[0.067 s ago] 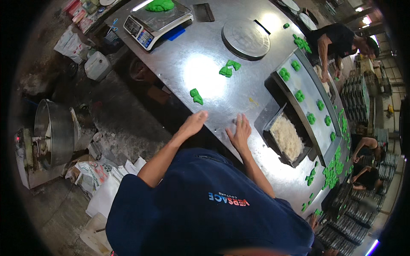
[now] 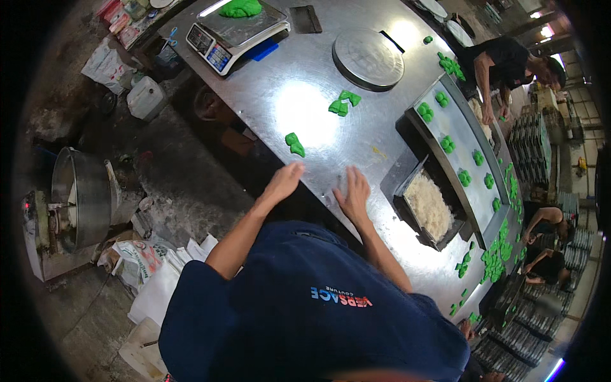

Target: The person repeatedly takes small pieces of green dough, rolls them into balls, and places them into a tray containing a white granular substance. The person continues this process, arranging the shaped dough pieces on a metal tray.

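Note:
A lump of green dough [image 2: 294, 144] lies near the edge of the metal table [image 2: 254, 105], just beyond my left hand. My left hand [image 2: 284, 182] is over that edge, its fingers stretched forward and holding nothing. To its right, my right hand [image 2: 354, 193] is held at the tabletop with fingers apart and nothing in them; whether it touches the metal I cannot tell. Farther in, a few more green dough pieces [image 2: 344, 104] lie close together.
A digital scale [image 2: 235, 38] with green dough [image 2: 240, 7] stands at the far left, near a round metal lid [image 2: 368, 58]. On the right are a pan of pale shreds [image 2: 428, 207] and a long tray [image 2: 453, 159] with green dough clusters. Co-workers [image 2: 503, 63] stand across the table.
My right hand has moved slightly up and to the left, nearer the dough lump. My left hand has shifted slightly up and left. Both remain empty.

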